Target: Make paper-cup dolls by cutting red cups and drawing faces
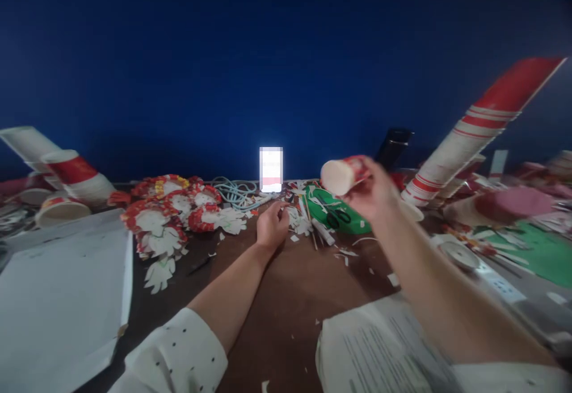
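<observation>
A red and white paper cup (338, 177) lies on its side in the air, its pale round end turned to the left. Around it are the fingers of my right hand (378, 193), slightly blurred. My left hand (272, 224) rests low over the brown table with its fingers curled; what they hold, if anything, is hidden. Just right of that hand lie white paper cutouts (300, 221). Below the cup, black-handled scissors (338, 219) lie on a green sheet (360, 224).
Red-and-white paper crafts (172, 202) are heaped at left, beside a white box lid (62, 303). A tall stack of paper cups (473, 128) leans at right. A lit screen (271, 170) stands at the back. An open book (379, 345) lies in front; paper scraps dot the table (277, 321).
</observation>
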Motion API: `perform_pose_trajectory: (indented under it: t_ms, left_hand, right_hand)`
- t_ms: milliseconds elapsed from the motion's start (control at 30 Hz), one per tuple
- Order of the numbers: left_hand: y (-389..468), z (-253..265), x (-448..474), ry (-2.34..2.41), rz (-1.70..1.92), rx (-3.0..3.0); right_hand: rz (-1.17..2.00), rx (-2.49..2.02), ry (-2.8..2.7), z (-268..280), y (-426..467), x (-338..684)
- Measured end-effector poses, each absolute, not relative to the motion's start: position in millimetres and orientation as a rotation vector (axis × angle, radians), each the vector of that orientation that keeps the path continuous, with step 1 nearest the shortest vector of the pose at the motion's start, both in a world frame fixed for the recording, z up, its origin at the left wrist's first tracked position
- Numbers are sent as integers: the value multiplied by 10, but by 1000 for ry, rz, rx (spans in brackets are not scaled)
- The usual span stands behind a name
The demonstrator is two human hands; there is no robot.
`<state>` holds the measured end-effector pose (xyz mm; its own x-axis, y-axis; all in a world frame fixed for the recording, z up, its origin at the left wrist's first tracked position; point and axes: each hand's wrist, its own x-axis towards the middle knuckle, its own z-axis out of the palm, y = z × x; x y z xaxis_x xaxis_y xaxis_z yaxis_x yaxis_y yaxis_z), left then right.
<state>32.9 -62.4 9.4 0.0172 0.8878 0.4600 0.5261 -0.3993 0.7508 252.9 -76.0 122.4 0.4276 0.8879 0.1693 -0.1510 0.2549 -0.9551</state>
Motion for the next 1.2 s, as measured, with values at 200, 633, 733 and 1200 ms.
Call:
perform_pose_trajectory:
  t_ms: [200, 633, 733, 1200]
  left_hand:
    - [-590, 126, 222, 1421, 1560, 1734]
    - [-472, 119, 306, 1003, 1476, 1588]
    - [-441, 102, 289, 994, 1502, 1446]
    - [-531, 125, 303, 1107, 1552, 1796]
  right_hand:
    - [1164, -1019, -558, 553, -362, 1731]
    - [788, -1166, -1332, 360, -522, 1646]
    - [462, -1206, -1445, 320, -509, 1689]
    - [-554, -1478, -1733, 405, -587, 1769]
